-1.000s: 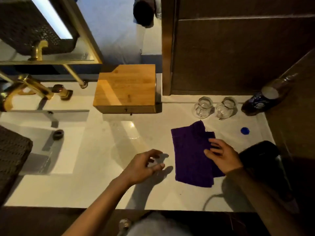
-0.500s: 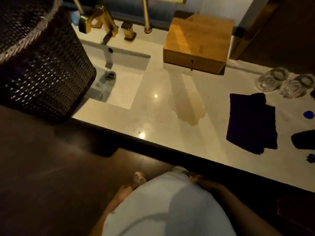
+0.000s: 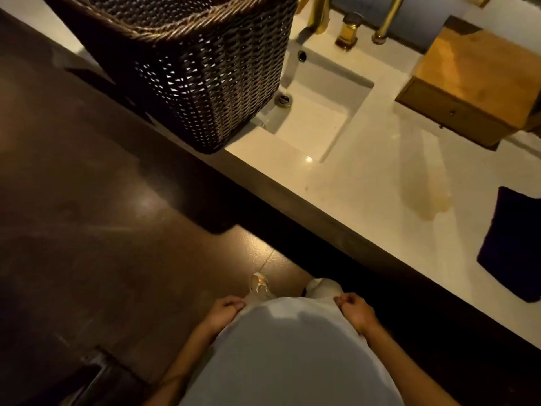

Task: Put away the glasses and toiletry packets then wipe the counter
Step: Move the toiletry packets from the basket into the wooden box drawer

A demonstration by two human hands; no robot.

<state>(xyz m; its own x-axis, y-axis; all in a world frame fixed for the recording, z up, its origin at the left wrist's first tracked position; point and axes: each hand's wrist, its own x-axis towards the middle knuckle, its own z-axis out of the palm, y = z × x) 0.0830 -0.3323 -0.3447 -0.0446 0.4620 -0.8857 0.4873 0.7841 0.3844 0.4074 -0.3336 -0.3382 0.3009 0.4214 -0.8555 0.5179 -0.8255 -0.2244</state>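
1. Dim bathroom, seen from above w/ a tilted view: pale stone counter (image 3: 366,183) runs diagonally from upper left to lower right, w/ a dark front edge and dark glossy floor (image 3: 87,230) below it.
2. Dark purple cloth (image 3: 515,244) is laid flat on the counter at the far right edge of the view, partly cut off; nothing is touching it.
3. Glasses and toiletry packets are not seen in this view.
4. Yellowish patch (image 3: 430,197) is seen on the counter just left of the cloth; wet or reflection cannot be told.
5. Wooden box (image 3: 474,83) w/ a small front knob is set on the counter at upper right, well apart from the cloth.
6. Rectangular white sink (image 3: 316,118) is sunk into the counter left of the box; gold tap fittings (image 3: 345,30) are seen behind it.
7. Large dark wicker basket (image 3: 190,68) stands at the counter's left end, its corner overlapping the sink's edge.
8. Left hand (image 3: 224,313) and right hand (image 3: 355,312) are held low against a pale shirt (image 3: 287,356) at the waist, both well apart from the counter items.
9. Fingers of both hands are curled in and pressed against the shirt hem; whether fabric is actually pinched cannot be told.
10. Light shoe (image 3: 259,284) is seen on the floor between the hands.
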